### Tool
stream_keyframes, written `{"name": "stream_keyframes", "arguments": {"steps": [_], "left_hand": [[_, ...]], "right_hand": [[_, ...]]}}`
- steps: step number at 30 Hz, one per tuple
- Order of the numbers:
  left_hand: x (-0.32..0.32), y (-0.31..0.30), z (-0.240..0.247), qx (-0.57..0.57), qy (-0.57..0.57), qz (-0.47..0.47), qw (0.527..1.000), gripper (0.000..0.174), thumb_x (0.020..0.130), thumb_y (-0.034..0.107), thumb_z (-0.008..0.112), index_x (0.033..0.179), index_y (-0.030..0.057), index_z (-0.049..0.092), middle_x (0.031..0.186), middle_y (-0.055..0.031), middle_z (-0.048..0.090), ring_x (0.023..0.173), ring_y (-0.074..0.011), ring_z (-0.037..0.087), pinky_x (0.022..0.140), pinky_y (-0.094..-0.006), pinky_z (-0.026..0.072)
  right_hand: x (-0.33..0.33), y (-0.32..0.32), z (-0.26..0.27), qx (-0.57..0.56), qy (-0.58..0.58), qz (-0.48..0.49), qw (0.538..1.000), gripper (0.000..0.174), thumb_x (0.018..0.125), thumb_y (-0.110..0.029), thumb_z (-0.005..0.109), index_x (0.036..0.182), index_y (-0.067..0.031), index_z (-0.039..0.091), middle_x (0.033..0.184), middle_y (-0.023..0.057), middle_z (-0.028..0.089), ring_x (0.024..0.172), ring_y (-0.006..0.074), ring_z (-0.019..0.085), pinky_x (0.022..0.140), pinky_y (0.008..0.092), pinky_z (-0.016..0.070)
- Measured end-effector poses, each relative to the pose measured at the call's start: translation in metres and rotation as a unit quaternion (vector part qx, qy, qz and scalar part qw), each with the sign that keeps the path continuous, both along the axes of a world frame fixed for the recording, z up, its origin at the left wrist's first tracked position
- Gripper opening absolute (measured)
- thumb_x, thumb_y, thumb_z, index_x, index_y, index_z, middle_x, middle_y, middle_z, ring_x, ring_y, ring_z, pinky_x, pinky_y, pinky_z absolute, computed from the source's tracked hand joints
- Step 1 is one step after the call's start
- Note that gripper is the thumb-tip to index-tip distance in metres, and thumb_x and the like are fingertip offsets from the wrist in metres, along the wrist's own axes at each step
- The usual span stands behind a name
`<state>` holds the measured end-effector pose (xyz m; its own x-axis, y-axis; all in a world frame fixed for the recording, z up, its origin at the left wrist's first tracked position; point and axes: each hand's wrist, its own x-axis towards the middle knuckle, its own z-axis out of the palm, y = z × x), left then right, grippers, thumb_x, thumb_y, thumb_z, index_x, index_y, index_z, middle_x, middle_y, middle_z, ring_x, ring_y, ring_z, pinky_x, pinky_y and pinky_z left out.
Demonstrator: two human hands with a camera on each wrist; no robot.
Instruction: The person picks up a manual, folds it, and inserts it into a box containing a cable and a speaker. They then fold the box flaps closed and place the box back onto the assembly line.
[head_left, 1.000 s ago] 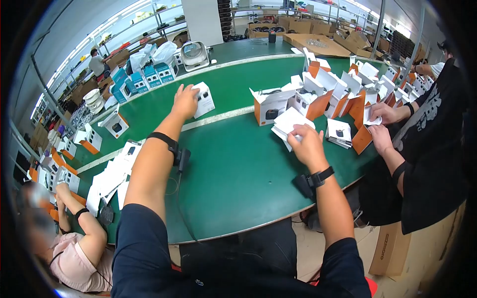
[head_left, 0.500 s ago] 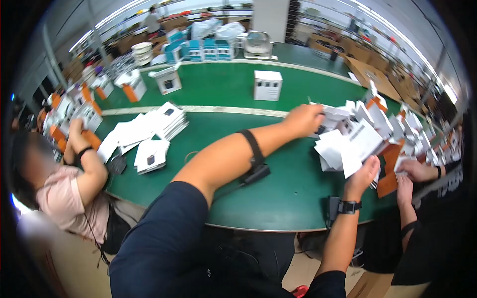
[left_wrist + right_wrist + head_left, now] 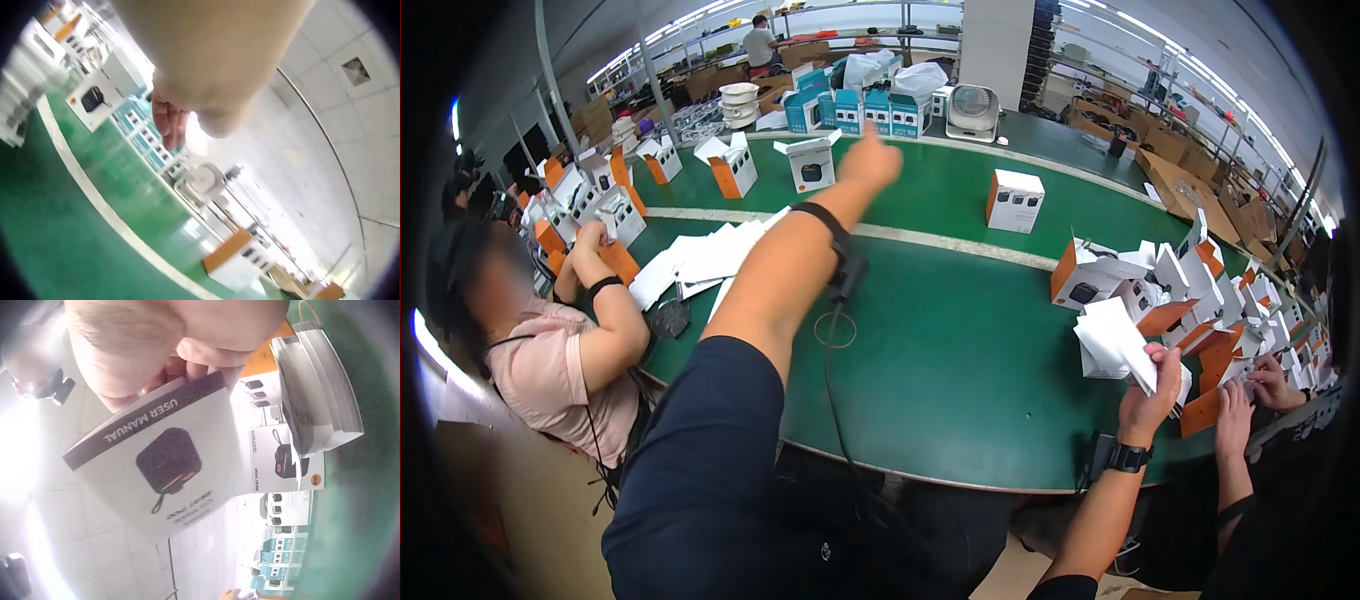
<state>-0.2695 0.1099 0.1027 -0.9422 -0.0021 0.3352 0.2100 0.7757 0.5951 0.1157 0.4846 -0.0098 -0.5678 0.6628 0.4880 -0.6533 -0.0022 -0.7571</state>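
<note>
My left hand (image 3: 872, 162) is stretched over the far green strip, to the right of a white box (image 3: 808, 165) with raised flaps. In the left wrist view the hand (image 3: 172, 119) has relaxed fingers with nothing seen in them. Near the right side, my right hand (image 3: 1152, 400) holds white booklets (image 3: 1122, 335) above the table. The right wrist view shows its fingers (image 3: 194, 369) pinching a user manual (image 3: 169, 462) with a dark speaker picture, beside a thick stack of booklets (image 3: 322, 387). An open orange-and-white box (image 3: 1085, 275) stands behind the booklets.
A closed white box (image 3: 1015, 202) stands on the far strip, with teal boxes (image 3: 845, 110) and a fan (image 3: 973, 112) behind. Spread booklets (image 3: 700, 256) lie at the left. People work at both sides, beside many open boxes.
The left hand has let go of the closed white box, passed over the open box at the right, and swung far left. The right hand has lifted booklets. The head view has turned left.
</note>
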Motion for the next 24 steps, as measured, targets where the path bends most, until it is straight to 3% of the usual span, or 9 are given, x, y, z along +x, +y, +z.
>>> {"name": "stream_keyframes", "arguments": {"steps": [2,6,10,12,14,17,18,20,24], "left_hand": [[-0.046,-0.045,-0.009,0.002,-0.056,0.028,0.998,0.083,0.091,0.029,0.052,0.162,0.0051,0.018,0.136,-0.0277,0.062,0.122,-0.0421,0.063,0.105,-0.0491,0.0489],[-0.147,-0.1,-0.048,-0.219,-0.059,-0.037,0.973,0.055,0.096,0.034,0.045,0.138,-0.0005,0.058,0.129,-0.0277,0.066,0.12,-0.0441,0.063,0.106,-0.0495,0.0474],[-0.138,-0.096,-0.043,-0.01,0.006,0.054,0.998,0.051,0.096,0.042,0.052,0.11,-0.0025,0.072,0.112,-0.0247,0.073,0.106,-0.0439,0.069,0.094,-0.0497,0.0527],[-0.128,-0.085,-0.045,0.102,0.025,0.024,0.994,0.039,0.093,0.034,0.06,0.097,-0.0016,0.074,0.096,-0.0207,0.075,0.092,-0.0343,0.072,0.083,-0.0431,0.0563],[-0.105,-0.075,-0.033,0.211,-0.014,-0.057,0.976,0.03,0.092,0.025,0.062,0.103,-0.0013,0.07,0.091,-0.0086,0.069,0.08,-0.018,0.067,0.07,-0.0309,0.0575],[-0.077,-0.067,-0.024,0.292,-0.01,-0.16,0.943,0.022,0.095,0.02,0.06,0.1,0.0009,0.07,0.09,-0.0043,0.068,0.081,-0.0147,0.066,0.073,-0.03,0.0583],[-0.052,-0.058,-0.009,0.329,-0.035,-0.188,0.925,0.023,0.096,0.018,0.058,0.106,0.0011,0.069,0.095,-0.0042,0.068,0.083,-0.0146,0.066,0.076,-0.0305,0.0591],[-0.013,-0.055,0.011,0.243,-0.069,-0.216,0.943,0.027,0.098,0.016,0.055,0.119,0.0014,0.066,0.103,-0.0054,0.067,0.089,-0.0152,0.066,0.083,-0.0332,0.0592],[0.09,-0.055,0.035,0.156,-0.106,-0.31,0.932,0.034,0.092,0.005,0.05,0.122,0.0039,0.064,0.105,-0.0054,0.067,0.09,-0.0144,0.065,0.079,-0.0315,0.0554]], "right_hand": [[-0.006,-0.009,0.001,0.033,-0.056,-0.031,0.997,0.014,0.102,-0.013,0.06,0.106,-0.0004,0.063,0.1,0.008,0.067,0.089,0.0114,0.06,0.079,0.0244,0.0471],[-0.008,-0.041,0.016,0.127,-0.1,-0.067,0.985,0.055,0.09,0.006,0.065,0.142,0.0023,0.05,0.126,0.0104,0.058,0.105,0.0124,0.058,0.084,0.023,0.0482],[-0.005,-0.05,0.024,0.2,-0.116,-0.044,0.972,0.066,0.087,0.006,0.067,0.148,0.0025,0.044,0.135,0.0131,0.052,0.131,0.0209,0.046,0.108,0.0323,0.0396],[0.002,-0.06,0.026,0.118,-0.126,0.095,0.98,0.061,0.087,0.006,0.069,0.144,0.003,0.049,0.133,0.0125,0.054,0.122,0.0178,0.053,0.1,0.029,0.0448],[0.009,-0.063,0.025,0.138,-0.185,0.236,0.944,0.052,0.088,0.004,0.07,0.137,0.0039,0.055,0.123,0.0094,0.06,0.111,0.0146,0.058,0.094,0.0278,0.0483],[0.009,-0.088,0.042,0.089,-0.296,0.369,0.876,0.033,0.09,-0.003,0.072,0.121,0.0019,0.062,0.106,0.003,0.065,0.09,0.0092,0.06,0.081,0.0267,0.0507],[0.005,-0.088,0.042,0.081,-0.301,0.372,0.874,0.033,0.09,-0.003,0.072,0.121,0.0019,0.062,0.106,0.003,0.065,0.09,0.0092,0.06,0.081,0.0267,0.0507],[0.001,-0.087,0.043,0.393,-0.411,0.285,0.772,0.027,0.09,-0.01,0.072,0.113,-0.0003,0.063,0.102,0.0047,0.066,0.084,0.0108,0.06,0.077,0.0275,0.0502],[-0.004,-0.093,0.036,0.532,-0.332,0.215,0.748,0.04,0.084,-0.019,0.076,0.116,-0.0005,0.063,0.115,0.0149,0.062,0.099,0.0287,0.06,0.089,0.0369,0.0495]]}}
